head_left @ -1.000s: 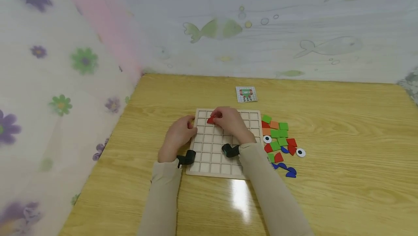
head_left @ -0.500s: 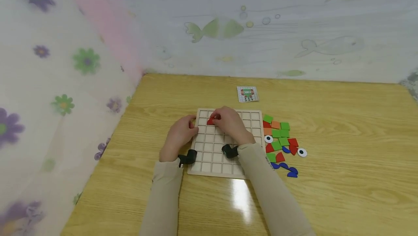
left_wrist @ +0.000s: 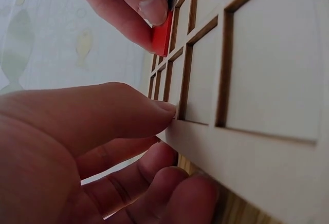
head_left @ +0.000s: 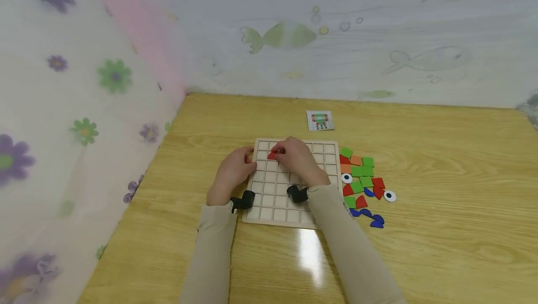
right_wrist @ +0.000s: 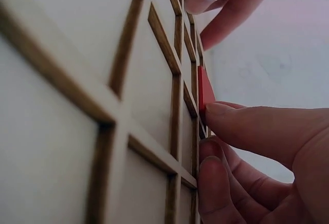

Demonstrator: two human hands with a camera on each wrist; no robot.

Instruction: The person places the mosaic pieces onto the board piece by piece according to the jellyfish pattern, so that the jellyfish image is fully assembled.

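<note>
A red quarter-circle tile (head_left: 272,156) lies at a cell in the second row of the wooden grid board (head_left: 269,201), slightly tilted in the right wrist view. My right hand (head_left: 296,157) pinches this tile (right_wrist: 206,90) between thumb and fingers. My left hand (head_left: 233,171) holds the board's left edge. In the left wrist view its thumb (left_wrist: 139,108) presses on the rim of the board (left_wrist: 277,157), and its other fingers curl against the side below. The palm of the right hand hides several cells in the head view.
Loose green, red, orange and blue tiles (head_left: 367,171) lie right of the board, with white eye discs (head_left: 390,196) among them. A pattern card (head_left: 320,120) rests behind the board on the wooden table (head_left: 454,192). Painted walls stand behind and left.
The red tile has settled slightly at its cell under my right fingers. My left hand stays on the board edge, and the whole view has shifted a little.
</note>
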